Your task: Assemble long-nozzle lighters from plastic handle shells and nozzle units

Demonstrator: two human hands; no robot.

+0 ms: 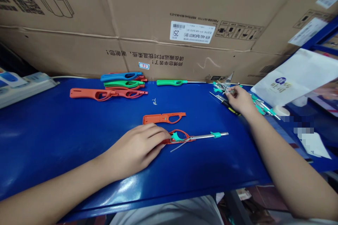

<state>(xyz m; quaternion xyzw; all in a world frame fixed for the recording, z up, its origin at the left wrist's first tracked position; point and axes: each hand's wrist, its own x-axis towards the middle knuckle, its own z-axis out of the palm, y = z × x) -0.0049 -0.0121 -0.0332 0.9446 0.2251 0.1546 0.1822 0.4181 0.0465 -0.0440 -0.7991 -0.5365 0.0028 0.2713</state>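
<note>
We are pinning the orange lighter shell (182, 136) mid-tabletop (66, 130) under our left hand (137, 151), fingers spread flat. Our right hand (239, 100) is reaching among the teal-tipped parts (223, 89), and we cannot tell whether its grip is pinching any. Fitting one likely calls for keeping the shell steady.

A high gloss is shown by the blue surface (66, 137), light thrown back off it in streaks. The half-built lighter (187, 135) is seen as smooth orange plastic with a teal plastic trigger (175, 136); a bright polished metal tube (203, 136) is carried at its front. Just behind the lighter, an orange shell (163, 117) is read as satin moulded plastic. Far behind the lighter, cardboard boxes (79, 42) are shown matt and dull, a white paper label (192, 32) stuck on.
</note>
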